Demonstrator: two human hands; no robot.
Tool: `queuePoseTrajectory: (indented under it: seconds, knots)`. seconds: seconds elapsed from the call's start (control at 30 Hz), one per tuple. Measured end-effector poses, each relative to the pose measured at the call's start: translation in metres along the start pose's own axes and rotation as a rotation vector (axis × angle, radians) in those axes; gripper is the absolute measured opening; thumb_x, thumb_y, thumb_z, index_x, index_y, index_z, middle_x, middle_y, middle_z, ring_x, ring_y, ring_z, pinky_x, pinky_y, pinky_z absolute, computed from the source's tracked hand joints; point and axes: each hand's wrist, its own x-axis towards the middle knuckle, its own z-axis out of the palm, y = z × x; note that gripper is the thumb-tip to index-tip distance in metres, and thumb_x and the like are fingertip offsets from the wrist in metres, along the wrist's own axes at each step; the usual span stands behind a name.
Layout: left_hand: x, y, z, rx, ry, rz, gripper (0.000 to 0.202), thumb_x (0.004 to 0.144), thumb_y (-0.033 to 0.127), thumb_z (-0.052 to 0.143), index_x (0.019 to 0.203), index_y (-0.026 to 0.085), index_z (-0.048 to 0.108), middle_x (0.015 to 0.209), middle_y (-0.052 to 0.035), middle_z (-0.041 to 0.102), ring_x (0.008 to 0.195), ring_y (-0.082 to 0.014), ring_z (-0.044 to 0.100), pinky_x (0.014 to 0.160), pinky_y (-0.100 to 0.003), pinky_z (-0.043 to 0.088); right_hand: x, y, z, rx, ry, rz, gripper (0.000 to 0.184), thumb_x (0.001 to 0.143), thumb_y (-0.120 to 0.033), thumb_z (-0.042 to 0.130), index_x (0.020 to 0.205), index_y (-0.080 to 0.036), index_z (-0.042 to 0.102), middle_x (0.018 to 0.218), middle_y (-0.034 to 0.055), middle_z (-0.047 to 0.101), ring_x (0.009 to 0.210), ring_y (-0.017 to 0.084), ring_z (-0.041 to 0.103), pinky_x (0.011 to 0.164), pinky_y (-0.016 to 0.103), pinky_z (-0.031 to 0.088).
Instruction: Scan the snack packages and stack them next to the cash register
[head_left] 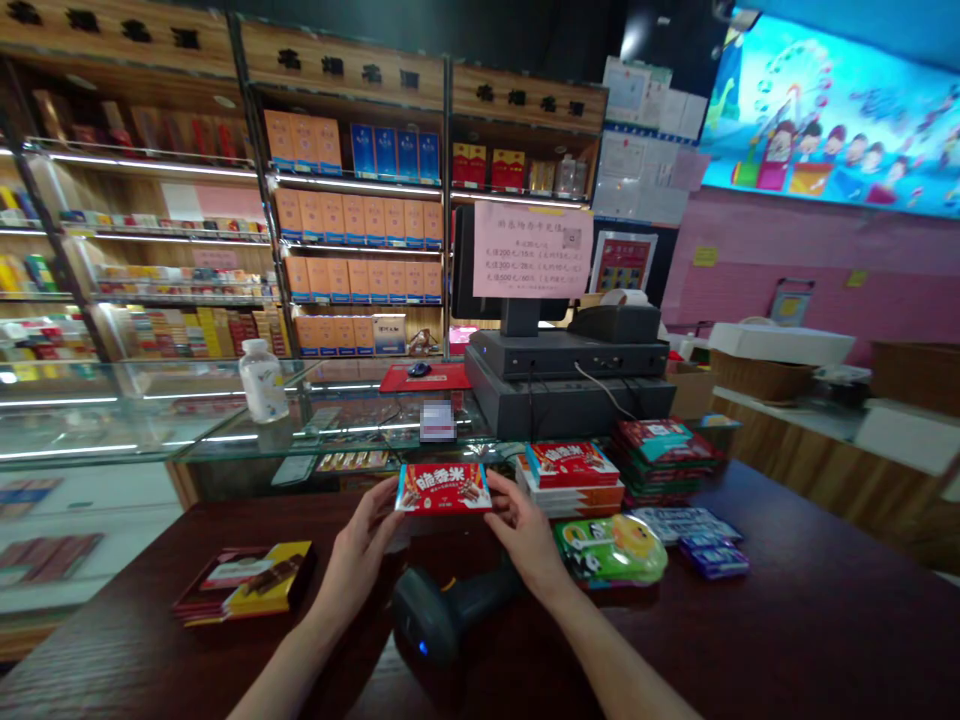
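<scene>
Two hands, one red chocolate box (443, 488): where is it?

Up off the dark wooden tabletop (795, 610), held level in front of the glass display case (150, 420), with a black barcode scanner (442, 612) lying below it, its small blue light on.

And the grip on each side?

Closed on the box. The left hand (360, 555) pinches its left end and the right hand (525, 535) its right end, fingers along the edges.

What's nearest?

Just beside the right hand, a stack of red boxes (570, 478) sits on a white-and-orange box. Past it are a green foil packet (611, 550), a pile of dark red and green packs (660, 460) and a purple packet (712, 558). Well left of the left hand lies a flat stack of black and yellow chocolate boxes (244, 582).

Further back?

A black cash register (566, 385) under a pink paper notice (532, 250), a plastic bottle (262, 380) on the glass, and shelves of orange cartons (352, 220).
</scene>
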Motion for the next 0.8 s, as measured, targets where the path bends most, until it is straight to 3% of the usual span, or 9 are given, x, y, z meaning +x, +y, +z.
queuePoseTrajectory:
  seconds: [0.23, 0.43, 0.6, 0.8]
  knots:
    - [-0.005, 0.005, 0.002, 0.046, 0.066, -0.025, 0.042, 0.093, 0.047, 0.047, 0.128, 0.024, 0.053, 0.133, -0.0067, 0.066, 0.125, -0.0216, 0.062, 0.109, -0.038, 0.048, -0.003, 0.005, -0.002, 0.015, 0.003, 0.014, 0.046, 0.080, -0.019, 0.061, 0.126, -0.022, 0.065, 0.110, 0.0079, 0.076, 0.098, 0.023, 0.072, 0.087, 0.039, 0.059]
    - [-0.010, 0.007, 0.004, 0.024, 0.006, 0.009, 0.043, 0.094, 0.045, 0.048, 0.132, 0.024, 0.050, 0.137, -0.0067, 0.063, 0.128, -0.0205, 0.059, 0.111, -0.037, 0.046, -0.005, 0.002, -0.007, -0.026, 0.051, 0.038, 0.040, 0.085, -0.031, 0.063, 0.124, -0.022, 0.065, 0.108, 0.0074, 0.076, 0.096, 0.024, 0.073, 0.086, 0.038, 0.059]
    - [-0.012, -0.001, 0.002, 0.095, -0.005, -0.005, 0.046, 0.095, 0.047, 0.049, 0.137, 0.027, 0.050, 0.136, -0.0054, 0.063, 0.123, -0.0210, 0.062, 0.109, -0.038, 0.047, -0.007, -0.006, -0.009, -0.098, 0.124, 0.034, 0.030, 0.087, -0.039, 0.064, 0.110, -0.022, 0.072, 0.101, 0.0070, 0.076, 0.089, 0.025, 0.071, 0.082, 0.038, 0.058]
    - [-0.011, -0.003, 0.000, 0.243, 0.031, 0.132, 0.049, 0.095, 0.041, 0.049, 0.142, 0.030, 0.050, 0.146, -0.0037, 0.056, 0.137, -0.0218, 0.049, 0.119, -0.040, 0.035, -0.008, -0.009, -0.007, -0.112, 0.158, 0.068, 0.030, 0.088, -0.042, 0.062, 0.109, -0.022, 0.072, 0.093, 0.0062, 0.076, 0.083, 0.025, 0.071, 0.077, 0.036, 0.057]
